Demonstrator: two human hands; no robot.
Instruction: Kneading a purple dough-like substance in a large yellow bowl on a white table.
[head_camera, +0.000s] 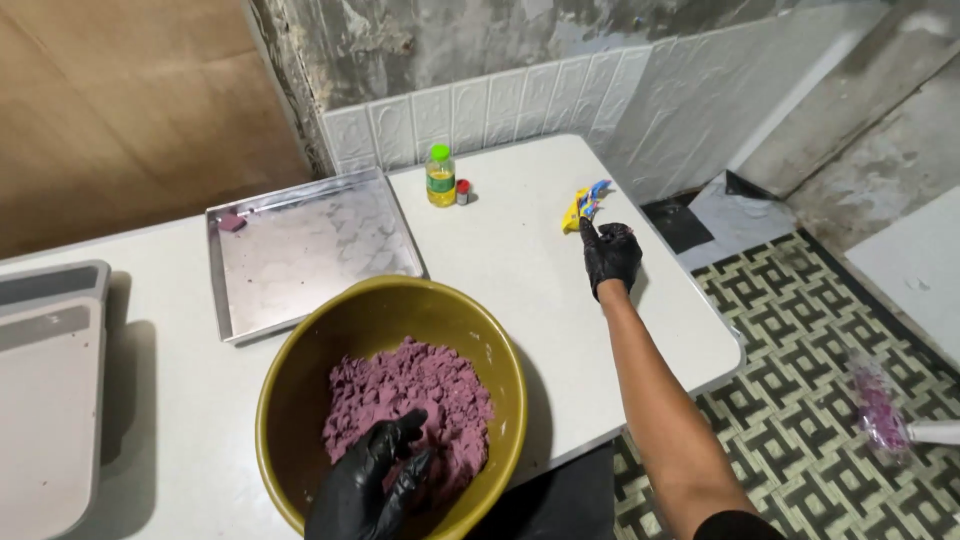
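A: Nearest first. Lower centre of frame: left hand (372, 480), black glove, sunk into the purple crumbly dough (410, 405) inside the olive-yellow bowl (300, 390). Grip half-curled, fingers spread across the mass, pressing more than clenching; nothing lifted.

B: Why the bowl at the near edge?

A: My reading: close to the body so the hand can bear down. It sits on the white surface (520, 270), just in front of the metal tray.

B: Right hand?

A: Right hand (610, 255), also gloved, arm stretched to the right-centre. Fingertips touch a small yellow-and-blue packet (585, 205) lying on the surface. Grip loosely closed, index extended onto it; whether it pinches the packet I cannot tell.

B: Further back?

A: Metal tray (310, 250), upper left of centre, almost bare, one small purple piece (232, 222) in its far left corner. Beyond it a small bottle with a green cap (440, 177) and a tiny red-capped container (463, 191) touching it, near the white tiled wall (480, 110). Grey lidded box (45, 380) at the left edge. Patterned floor (800, 400) lower right.
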